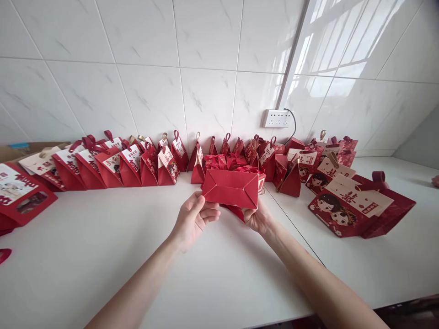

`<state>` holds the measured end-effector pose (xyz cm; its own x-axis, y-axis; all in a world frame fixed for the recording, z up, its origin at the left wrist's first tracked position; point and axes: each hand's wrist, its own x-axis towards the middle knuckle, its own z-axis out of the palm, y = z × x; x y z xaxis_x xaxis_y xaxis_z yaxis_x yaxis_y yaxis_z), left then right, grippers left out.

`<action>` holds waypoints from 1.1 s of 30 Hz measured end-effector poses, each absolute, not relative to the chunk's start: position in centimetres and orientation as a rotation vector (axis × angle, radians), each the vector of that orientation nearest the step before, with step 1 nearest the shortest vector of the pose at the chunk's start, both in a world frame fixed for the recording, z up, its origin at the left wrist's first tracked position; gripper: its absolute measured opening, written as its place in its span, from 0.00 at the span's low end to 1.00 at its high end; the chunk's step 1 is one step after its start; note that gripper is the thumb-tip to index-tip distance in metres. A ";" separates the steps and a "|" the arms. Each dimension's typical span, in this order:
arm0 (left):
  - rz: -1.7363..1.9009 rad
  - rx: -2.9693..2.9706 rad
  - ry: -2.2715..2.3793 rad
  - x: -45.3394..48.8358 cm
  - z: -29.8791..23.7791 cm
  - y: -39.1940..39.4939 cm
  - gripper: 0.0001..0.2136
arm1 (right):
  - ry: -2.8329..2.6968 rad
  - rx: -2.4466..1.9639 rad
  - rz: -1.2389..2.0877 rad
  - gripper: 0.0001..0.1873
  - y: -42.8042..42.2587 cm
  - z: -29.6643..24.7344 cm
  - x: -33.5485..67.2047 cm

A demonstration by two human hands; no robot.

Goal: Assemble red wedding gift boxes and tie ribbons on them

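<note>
Where its base shows, red box (230,188), plain, rectangular, creased diagonally

Glossy marbled wall tiles (147,32) carry a barred, bright reflection (338,41); below runs a white tabletop (85,251).

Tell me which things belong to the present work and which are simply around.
In the work:
red box, between left hand and right hand
probably the similar standing boxes

Seemingly just around:
socket strip with cable
blue piece
</note>
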<state>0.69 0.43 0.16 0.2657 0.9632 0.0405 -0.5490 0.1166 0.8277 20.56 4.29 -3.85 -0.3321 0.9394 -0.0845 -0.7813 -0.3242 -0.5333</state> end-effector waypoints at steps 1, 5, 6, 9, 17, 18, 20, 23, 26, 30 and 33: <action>1.234 0.830 0.625 0.7 0.1 0.5 0.22 | -0.438 -0.479 1.914 0.14 4.2 -3.7 20.6; 1.329 0.732 0.786 0.7 -0.1 1.1 0.15 | -0.108 -0.549 1.960 0.14 3.9 -3.0 20.4; 1.344 0.722 0.826 0.8 -0.1 1.2 0.13 | -0.039 -0.556 1.945 0.14 3.8 -2.8 20.3; 1.363 0.693 0.899 0.8 -0.1 1.3 0.10 | 0.110 -0.568 1.894 0.12 3.2 -2.1 19.7; 1.345 0.806 0.945 0.4 -0.5 1.3 0.13 | 0.228 -0.634 1.749 0.09 1.9 0.3 18.4; 1.336 0.872 0.961 0.5 -0.7 1.3 0.14 | 0.195 -0.664 1.717 0.11 1.9 0.5 18.3; 1.354 1.066 1.031 0.6 -1.3 1.3 0.16 | 0.087 -0.731 1.628 0.15 1.9 0.8 18.4; 1.502 1.490 1.154 0.8 -2.3 1.3 0.30 | -0.087 -0.833 1.513 0.19 1.9 1.1 18.7; 1.623 1.971 1.147 0.6 -2.8 1.3 0.39 | -0.208 -0.904 1.520 0.23 1.9 1.1 19.1; 1.477 2.057 1.056 0.2 -2.5 1.3 0.34 | -0.296 -0.861 1.642 0.27 2.0 1.0 19.5; 1.374 1.561 1.139 0.6 -1.9 1.1 0.26 | -0.494 -0.750 1.719 0.27 2.0 0.8 19.7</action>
<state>0.55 1.08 -1.88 0.0269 0.9467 0.3210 0.1395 -0.3216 0.9366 19.72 2.03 0.84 -0.1571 0.9606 -0.2291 -0.6927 -0.2726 -0.6678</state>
